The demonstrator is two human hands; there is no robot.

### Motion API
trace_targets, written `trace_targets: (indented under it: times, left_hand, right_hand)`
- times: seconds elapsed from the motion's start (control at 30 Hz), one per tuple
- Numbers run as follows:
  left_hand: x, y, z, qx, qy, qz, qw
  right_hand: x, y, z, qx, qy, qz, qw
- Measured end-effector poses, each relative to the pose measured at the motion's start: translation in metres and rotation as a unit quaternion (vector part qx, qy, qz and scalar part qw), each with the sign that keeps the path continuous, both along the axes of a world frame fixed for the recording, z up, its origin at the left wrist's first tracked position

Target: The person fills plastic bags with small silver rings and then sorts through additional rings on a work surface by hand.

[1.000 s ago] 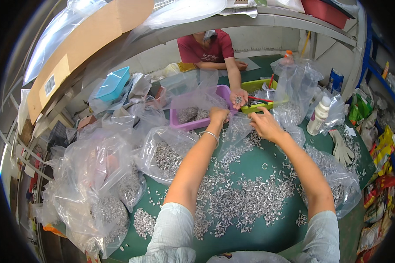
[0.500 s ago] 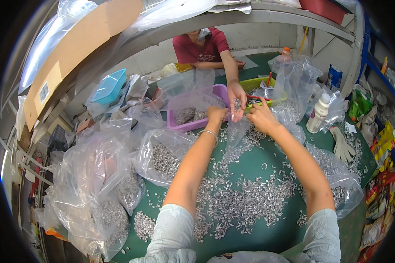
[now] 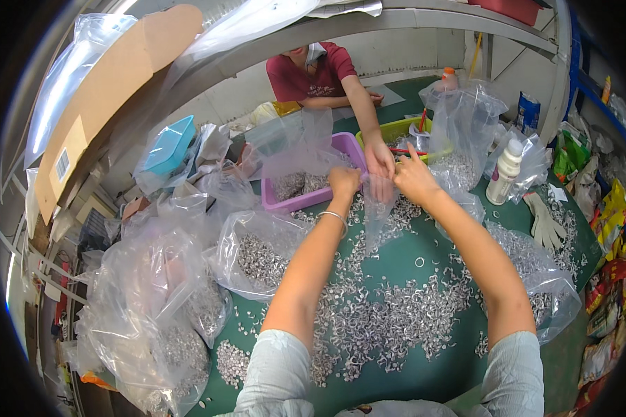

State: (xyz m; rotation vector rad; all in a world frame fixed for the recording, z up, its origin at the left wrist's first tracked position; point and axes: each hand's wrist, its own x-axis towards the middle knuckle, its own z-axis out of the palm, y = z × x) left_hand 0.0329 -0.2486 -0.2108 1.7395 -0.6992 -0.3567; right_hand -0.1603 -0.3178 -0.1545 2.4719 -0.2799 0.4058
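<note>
Barcoded cardboard [image 3: 115, 94] flanks the green table [image 3: 395, 260], where left hand [image 3: 344, 183] and right hand [image 3: 416, 181] pinch a clear bag [image 3: 376, 224].

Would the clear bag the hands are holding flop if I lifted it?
Probably floppy: the clear bag looks thin and creased between the left hand and right hand. It's likely light, since the co-worker's hand partly shows through its film.

My sleeves [image 3: 277, 365] are pale blue-grey, my bangle [image 3: 335, 215] silver. Before me I see a colourless bag [image 3: 375, 228], silvery-grey metal bits [image 3: 382, 320], a plain green table [image 3: 405, 260], a purple tub [image 3: 299, 203], a lime-green tray [image 3: 396, 126], a sky-blue basket [image 3: 170, 146] and a dark-red shirt [image 3: 337, 66] with whitish print.
</note>
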Motion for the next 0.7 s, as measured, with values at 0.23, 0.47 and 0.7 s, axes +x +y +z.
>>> trace_targets:
  times: [0.23, 0.47, 0.7]
  left_hand:
    - [-0.006, 0.004, 0.013, -0.042, -0.009, 0.014, 0.999]
    - [-0.032, 0.036, 0.063, -0.116, 0.106, -0.012, 0.988]
    - [-0.057, 0.109, 0.11, -0.12, 0.05, -0.09, 0.987]
  right_hand:
    - [-0.006, 0.007, 0.019, 0.05, 0.003, -0.015, 0.999]
    - [-0.013, 0.019, 0.036, 0.1, -0.112, 0.055, 0.987]
    - [-0.061, 0.099, 0.076, 0.078, -0.233, 0.095, 0.965]
